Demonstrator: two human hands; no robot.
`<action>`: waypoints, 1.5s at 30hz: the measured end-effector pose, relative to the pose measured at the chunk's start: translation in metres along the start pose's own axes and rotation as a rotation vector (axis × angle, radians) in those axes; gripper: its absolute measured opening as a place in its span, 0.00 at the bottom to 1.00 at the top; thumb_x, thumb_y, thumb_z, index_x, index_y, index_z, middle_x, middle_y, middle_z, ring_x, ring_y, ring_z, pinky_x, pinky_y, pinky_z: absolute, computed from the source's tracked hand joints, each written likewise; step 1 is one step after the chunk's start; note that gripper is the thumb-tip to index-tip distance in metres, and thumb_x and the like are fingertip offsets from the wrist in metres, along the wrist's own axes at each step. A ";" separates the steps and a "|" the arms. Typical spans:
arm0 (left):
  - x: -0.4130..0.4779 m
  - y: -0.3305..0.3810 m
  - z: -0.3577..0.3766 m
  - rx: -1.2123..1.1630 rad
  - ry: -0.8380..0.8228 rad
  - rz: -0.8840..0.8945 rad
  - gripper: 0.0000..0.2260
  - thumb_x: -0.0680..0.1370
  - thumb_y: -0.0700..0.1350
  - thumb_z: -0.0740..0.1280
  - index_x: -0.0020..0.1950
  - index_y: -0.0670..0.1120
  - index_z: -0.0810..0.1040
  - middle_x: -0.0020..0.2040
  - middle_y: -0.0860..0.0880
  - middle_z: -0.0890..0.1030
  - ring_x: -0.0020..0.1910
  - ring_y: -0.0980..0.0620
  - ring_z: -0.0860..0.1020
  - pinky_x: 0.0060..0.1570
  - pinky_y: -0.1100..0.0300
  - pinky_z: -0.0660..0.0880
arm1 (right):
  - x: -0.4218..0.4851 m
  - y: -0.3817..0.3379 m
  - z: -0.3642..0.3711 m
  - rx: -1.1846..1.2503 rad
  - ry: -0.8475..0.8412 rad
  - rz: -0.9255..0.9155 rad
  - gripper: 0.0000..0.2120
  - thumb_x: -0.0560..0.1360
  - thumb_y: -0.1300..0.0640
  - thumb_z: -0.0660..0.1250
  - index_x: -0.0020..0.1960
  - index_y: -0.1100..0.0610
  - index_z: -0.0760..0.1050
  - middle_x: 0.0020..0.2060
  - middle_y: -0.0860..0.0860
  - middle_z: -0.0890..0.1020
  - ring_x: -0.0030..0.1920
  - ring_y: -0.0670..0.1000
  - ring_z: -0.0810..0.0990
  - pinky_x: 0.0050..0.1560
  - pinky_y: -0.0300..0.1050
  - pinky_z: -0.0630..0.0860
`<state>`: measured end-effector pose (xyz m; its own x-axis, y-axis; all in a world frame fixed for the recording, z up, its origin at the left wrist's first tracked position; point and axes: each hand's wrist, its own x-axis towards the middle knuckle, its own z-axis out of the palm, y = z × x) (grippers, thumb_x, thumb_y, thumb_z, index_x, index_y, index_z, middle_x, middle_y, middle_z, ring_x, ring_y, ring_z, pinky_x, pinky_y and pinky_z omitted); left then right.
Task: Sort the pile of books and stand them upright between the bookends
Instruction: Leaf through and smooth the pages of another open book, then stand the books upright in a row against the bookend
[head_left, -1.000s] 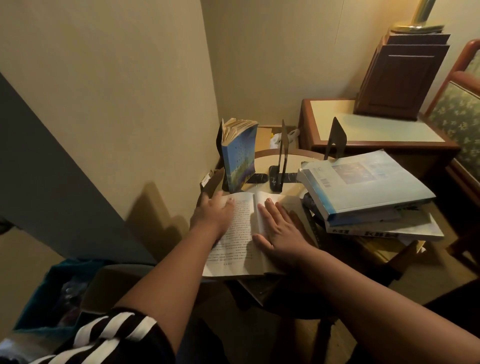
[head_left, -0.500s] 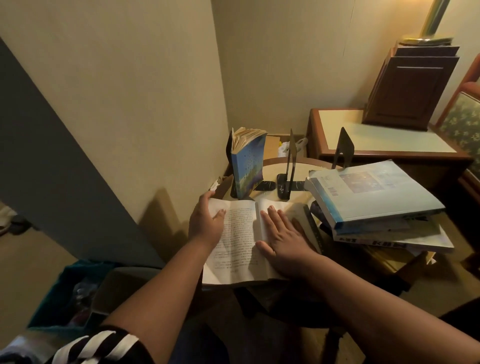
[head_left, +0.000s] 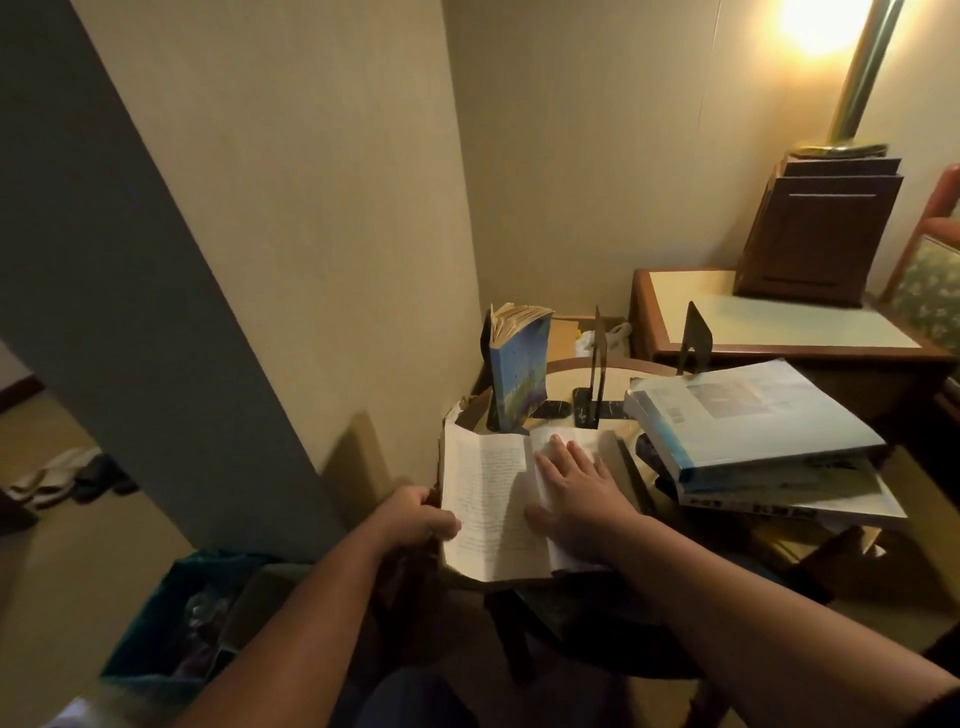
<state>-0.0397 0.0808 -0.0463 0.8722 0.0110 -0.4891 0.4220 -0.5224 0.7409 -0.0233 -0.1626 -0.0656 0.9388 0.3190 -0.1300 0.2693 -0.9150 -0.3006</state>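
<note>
Currently an open book (head_left: 493, 512) is lying at the counter's (head_left: 563, 375) near edge and overhanging it, so it could be slipping off if lifted carelessly. Its left edge is being pinched by the left hand (head_left: 415, 519); the right hand (head_left: 582, 493) is being pressed flat, fingers spread, on the right page.

A small round tabletop (head_left: 566, 375) with a wooden rim carries everything. An open book (head_left: 498, 512) lies flat at its near edge, overhanging slightly. Behind it a blue paperback (head_left: 519, 379) stands upright beside two dark bookends (head_left: 597, 374) (head_left: 695, 336). A stack of large books (head_left: 753, 441) lies flat on the right.
</note>
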 end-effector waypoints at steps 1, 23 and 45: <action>-0.005 0.003 0.000 -0.018 0.011 0.032 0.19 0.71 0.40 0.73 0.61 0.40 0.76 0.53 0.44 0.83 0.51 0.46 0.83 0.49 0.50 0.82 | -0.002 -0.003 -0.005 -0.050 0.042 -0.041 0.37 0.79 0.39 0.59 0.81 0.50 0.46 0.80 0.51 0.42 0.79 0.55 0.36 0.77 0.64 0.41; -0.013 0.079 0.089 -0.004 0.022 0.556 0.16 0.80 0.43 0.61 0.67 0.52 0.73 0.63 0.51 0.76 0.64 0.51 0.74 0.58 0.56 0.76 | -0.045 0.022 -0.090 0.783 0.170 0.361 0.18 0.69 0.46 0.78 0.45 0.61 0.81 0.36 0.51 0.82 0.36 0.48 0.82 0.36 0.41 0.80; 0.010 0.004 0.066 0.821 0.201 0.716 0.32 0.73 0.64 0.47 0.75 0.56 0.67 0.73 0.52 0.68 0.71 0.51 0.66 0.70 0.51 0.66 | -0.005 0.010 -0.036 0.438 0.045 0.314 0.21 0.75 0.45 0.70 0.64 0.52 0.70 0.56 0.49 0.78 0.50 0.47 0.77 0.44 0.41 0.76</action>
<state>-0.0453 0.0228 -0.0785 0.9047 -0.4204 0.0693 -0.4234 -0.8691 0.2557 -0.0179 -0.1825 -0.0339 0.9707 0.0268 -0.2389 -0.1314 -0.7730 -0.6206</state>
